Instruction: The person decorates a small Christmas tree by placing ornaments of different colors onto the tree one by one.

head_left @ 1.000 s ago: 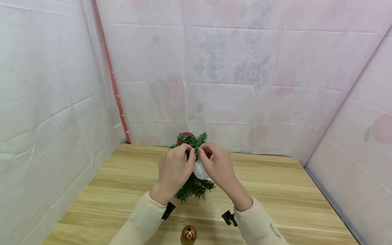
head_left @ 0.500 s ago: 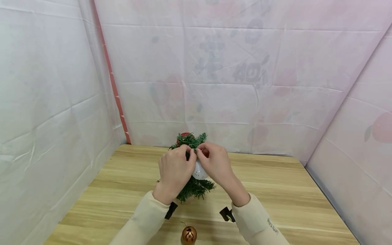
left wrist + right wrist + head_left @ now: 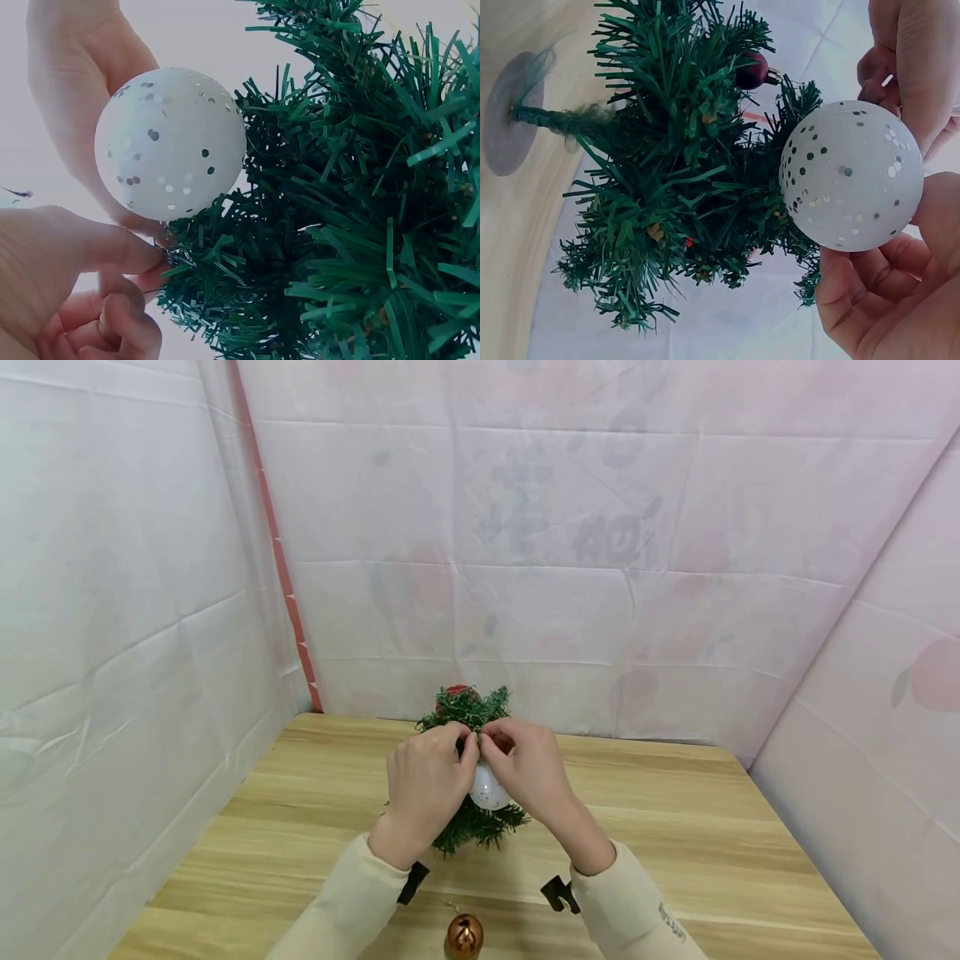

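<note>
A white Christmas bauble (image 3: 171,142) with silver dots hangs against the front of a small artificial Christmas tree (image 3: 667,135). Just above the bauble, my left hand (image 3: 429,781) pinches its hanging string beside a branch tip, thumb against forefinger. From the other side, my right hand (image 3: 531,768) pinches at the same spot, its fingertips almost meeting the left ones. The string itself is mostly covered by the fingers. In the right wrist view, the bauble hides part of the right fingers.
A shiny copper bauble (image 3: 464,935) with a string loop lies on the wooden table (image 3: 660,827) near the front edge. A dark red bauble (image 3: 751,71) hangs on the tree, which stands on a round grey base (image 3: 510,142). Cloth walls (image 3: 525,610) enclose the table.
Both hands have drawn closer together and dipped slightly. The white bauble sits a little lower, and the gap between the fingertips has narrowed.
</note>
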`<act>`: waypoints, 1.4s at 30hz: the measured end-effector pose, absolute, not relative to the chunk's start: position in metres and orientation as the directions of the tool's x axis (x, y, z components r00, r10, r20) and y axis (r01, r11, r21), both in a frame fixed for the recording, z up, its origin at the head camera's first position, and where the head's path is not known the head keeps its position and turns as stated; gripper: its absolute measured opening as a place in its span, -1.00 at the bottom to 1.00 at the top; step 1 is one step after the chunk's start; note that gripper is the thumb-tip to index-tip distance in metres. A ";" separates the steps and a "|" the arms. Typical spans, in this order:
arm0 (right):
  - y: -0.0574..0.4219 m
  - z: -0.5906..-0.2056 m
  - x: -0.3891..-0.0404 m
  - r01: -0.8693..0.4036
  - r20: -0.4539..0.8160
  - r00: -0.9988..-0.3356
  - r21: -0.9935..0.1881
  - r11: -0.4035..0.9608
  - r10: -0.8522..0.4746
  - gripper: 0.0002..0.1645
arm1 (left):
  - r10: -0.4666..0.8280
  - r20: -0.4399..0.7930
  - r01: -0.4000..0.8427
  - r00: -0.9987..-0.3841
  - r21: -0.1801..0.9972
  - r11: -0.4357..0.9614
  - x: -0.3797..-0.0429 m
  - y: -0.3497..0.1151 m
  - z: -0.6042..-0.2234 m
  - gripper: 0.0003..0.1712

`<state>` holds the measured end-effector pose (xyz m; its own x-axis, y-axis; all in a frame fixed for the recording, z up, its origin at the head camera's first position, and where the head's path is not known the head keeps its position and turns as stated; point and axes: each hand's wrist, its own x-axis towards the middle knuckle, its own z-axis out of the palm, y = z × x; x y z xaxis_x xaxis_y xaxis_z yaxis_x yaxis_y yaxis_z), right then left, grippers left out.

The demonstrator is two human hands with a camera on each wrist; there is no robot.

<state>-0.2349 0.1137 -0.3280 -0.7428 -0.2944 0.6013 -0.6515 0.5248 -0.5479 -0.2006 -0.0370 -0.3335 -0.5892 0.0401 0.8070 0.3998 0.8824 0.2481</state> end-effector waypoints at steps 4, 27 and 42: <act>0.116 -0.329 -0.235 -0.629 0.571 -0.769 -0.595 0.499 -0.289 -0.89 | 0.049 0.805 0.417 -0.591 0.253 0.873 -0.201 -0.038 -0.335 -0.88; 0.127 -0.330 -0.231 -0.589 0.526 -0.806 -0.660 0.467 -0.273 -0.89 | 0.067 0.824 0.454 -0.563 0.240 0.858 -0.200 -0.040 -0.337 -0.92; 0.135 -0.337 -0.227 -0.622 0.578 -0.774 -0.615 0.485 -0.259 -0.85 | -0.051 0.876 0.435 -0.480 0.288 0.853 -0.202 -0.040 -0.337 -0.78</act>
<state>-0.2269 0.1353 -0.3373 -0.7740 -0.2591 0.5778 -0.6215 0.4854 -0.6149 -0.2023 -0.0397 -0.3372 -0.4803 -0.0509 0.8756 0.4348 0.8532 0.2881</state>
